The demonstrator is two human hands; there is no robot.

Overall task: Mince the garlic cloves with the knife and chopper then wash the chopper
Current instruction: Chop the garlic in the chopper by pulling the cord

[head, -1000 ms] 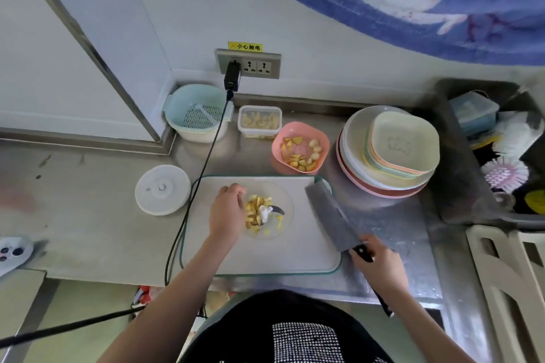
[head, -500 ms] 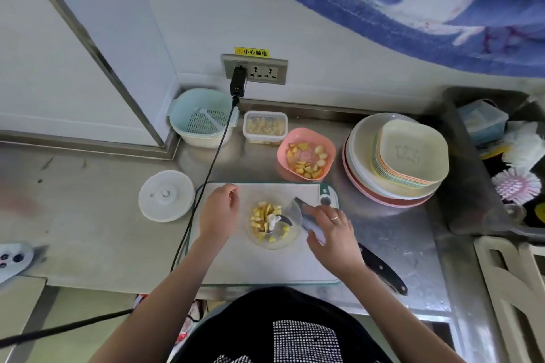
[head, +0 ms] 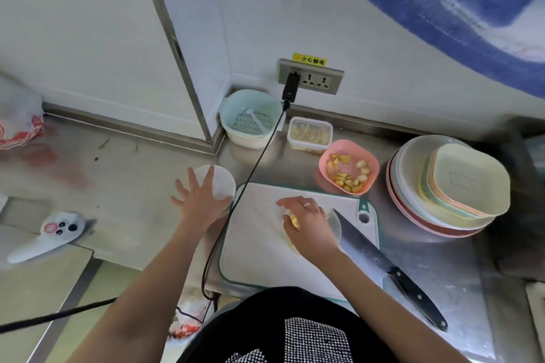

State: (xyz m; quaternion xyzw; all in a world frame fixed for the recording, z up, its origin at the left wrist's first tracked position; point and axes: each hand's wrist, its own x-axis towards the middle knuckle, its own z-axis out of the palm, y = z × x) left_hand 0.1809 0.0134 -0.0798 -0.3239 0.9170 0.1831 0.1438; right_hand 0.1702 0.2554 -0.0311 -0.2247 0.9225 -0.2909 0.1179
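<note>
The clear chopper bowl (head: 335,224) with yellow garlic pieces stands on the white cutting board (head: 259,242). My right hand (head: 309,222) lies over the bowl from above, fingers curled round its rim, and hides most of it. My left hand (head: 203,199) is spread flat with straight fingers on the round white chopper lid (head: 222,186), left of the board. The knife (head: 362,247) lies untouched along the board's right edge, its black handle pointing toward me. A pink bowl (head: 348,169) behind the board holds garlic cloves.
A black cable (head: 250,174) runs from the wall socket down across the board's left edge. Behind stand a teal strainer basket (head: 250,118) and a clear box (head: 309,134). Stacked plates (head: 442,186) sit at the right, and a white controller (head: 47,233) lies far left.
My right hand laid the knife down and moved onto the chopper bowl. My left hand left the bowl and went left onto the white lid. The view tilted left.
</note>
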